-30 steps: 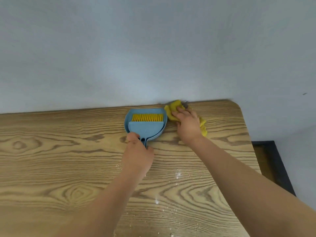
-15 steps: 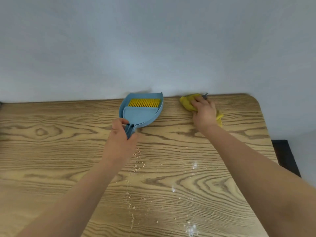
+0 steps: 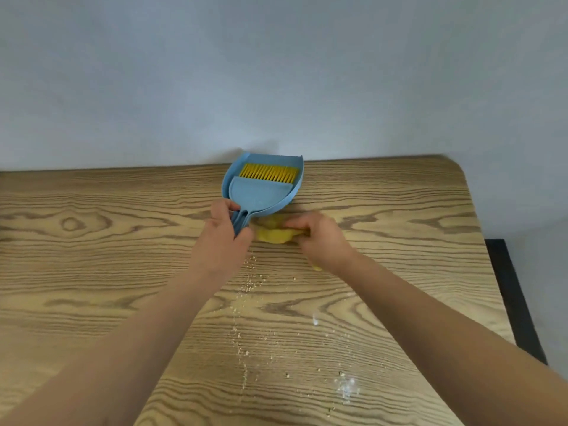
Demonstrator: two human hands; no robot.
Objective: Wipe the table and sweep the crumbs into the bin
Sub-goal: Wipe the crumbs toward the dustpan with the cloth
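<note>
A blue dustpan (image 3: 278, 198) with a blue brush and yellow bristles (image 3: 267, 174) nested in it lies at the far edge of the wooden table (image 3: 92, 272), tilted slightly. My left hand (image 3: 222, 238) grips the joined handles. Just to the right, my right hand (image 3: 319, 238) holds a crumpled yellow cloth (image 3: 273, 233) against the tabletop beside the dustpan's handle. A trail of pale crumbs (image 3: 246, 290) runs down the table between my forearms, with white powdery specks (image 3: 345, 387) near the front right.
A plain grey wall stands directly behind the table. The table's rounded right corner (image 3: 458, 167) and right edge drop off to a dark strip of floor edging (image 3: 513, 299). No bin shows in view.
My right hand has dragged the yellow cloth from the back edge toward me and left, up to the dustpan handle. My left hand keeps its grip on the handles.
</note>
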